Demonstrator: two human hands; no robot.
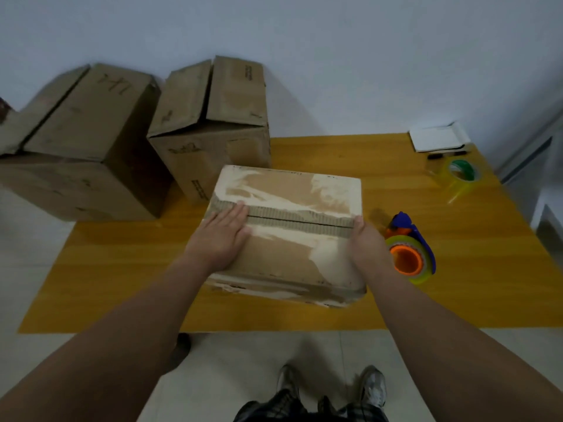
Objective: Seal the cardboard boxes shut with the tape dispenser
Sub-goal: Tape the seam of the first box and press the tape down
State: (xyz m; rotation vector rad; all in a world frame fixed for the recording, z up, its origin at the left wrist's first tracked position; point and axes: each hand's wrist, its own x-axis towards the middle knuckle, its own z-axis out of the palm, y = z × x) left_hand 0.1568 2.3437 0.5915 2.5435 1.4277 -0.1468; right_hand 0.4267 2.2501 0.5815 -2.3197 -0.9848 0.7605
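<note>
Three brown cardboard boxes [210, 117], one blue tape dispenser [422, 239]. The left hand [219, 239] presses flat on the nearest box [274, 263]; the right hand [365, 248] at its edge is too blurred to tell its grip.

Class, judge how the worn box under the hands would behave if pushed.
The box would probably slide, not tip: it sits low and broad on the smooth table. Its untaped flaps may spring up once the left hand lifts. Peeled surface suggests weak, tearable cardboard.

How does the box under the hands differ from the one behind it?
The near box has its flaps closed flat, the left hand on top and right hand at its edge; the rear box is untouched, one flap lifted. The near box's top is torn, with pale patches; the rear box's less so. Both are brown cardboard.
</note>
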